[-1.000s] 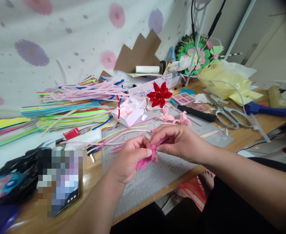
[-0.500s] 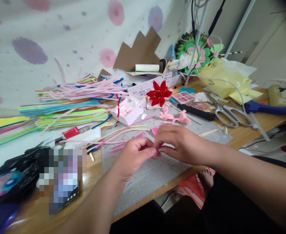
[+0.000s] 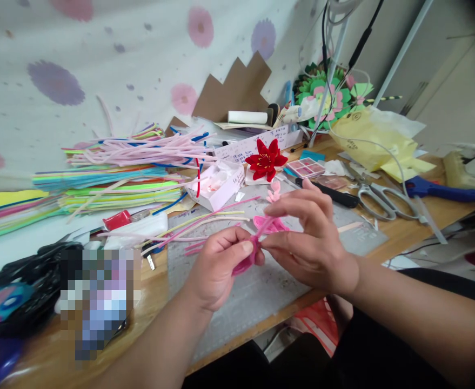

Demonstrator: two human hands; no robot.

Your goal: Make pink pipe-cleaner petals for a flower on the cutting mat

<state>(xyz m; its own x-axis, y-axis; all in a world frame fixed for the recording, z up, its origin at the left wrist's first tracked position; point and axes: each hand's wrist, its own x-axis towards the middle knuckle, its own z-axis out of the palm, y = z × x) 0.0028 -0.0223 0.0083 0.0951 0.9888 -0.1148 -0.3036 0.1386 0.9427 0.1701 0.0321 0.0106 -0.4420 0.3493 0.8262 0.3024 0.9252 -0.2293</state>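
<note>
Pinched between the thumb and fingers of my left hand point(image 3: 216, 265) is a bright pink pipe cleaner point(image 3: 243, 263), bent into a narrow petal-like loop. My right hand point(image 3: 314, 243) meets it from the right, thumb and fingertips closed about the strand that sticks up from the loop; its other fingers are lifted and curved. Just behind the fingertips, another pink looped piece point(image 3: 275, 225) lies on the grey cutting mat point(image 3: 229, 324). A pale pink fuzzy piece point(image 3: 274, 192) shows beyond my right hand, which hides part of that area.
Loose pipe cleaners point(image 3: 205, 221) cross the mat's back left, near bundles of them point(image 3: 119, 181). Behind stand a white box point(image 3: 221, 189) and a red flower point(image 3: 266, 160). Scissors point(image 3: 377, 200) and a black-handled tool point(image 3: 334, 193) lie right. A blurred-out object point(image 3: 103, 302) sits left.
My right hand has turned and opened out its upper fingers, uncovering the pink piece on the mat. More of the loop in my left hand now shows. The camera view has shifted slightly.
</note>
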